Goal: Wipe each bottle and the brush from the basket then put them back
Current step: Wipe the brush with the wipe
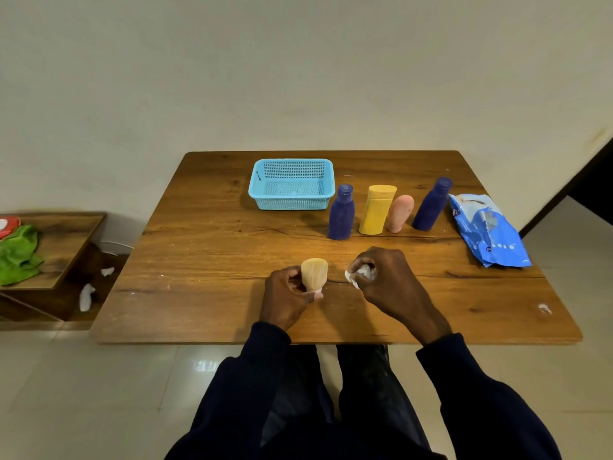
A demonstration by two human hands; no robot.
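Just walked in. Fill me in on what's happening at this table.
A person seated at the wooden table is cleaning toiletries. The left hand holds a brush upright by its base, and the right hand pinches a crumpled white wipe beside it. Four bottles stand in a row behind: a blue bottle, a yellow bottle, a pink bottle and a second blue bottle. The blue basket sits empty, and a wipes packet lies at the right.
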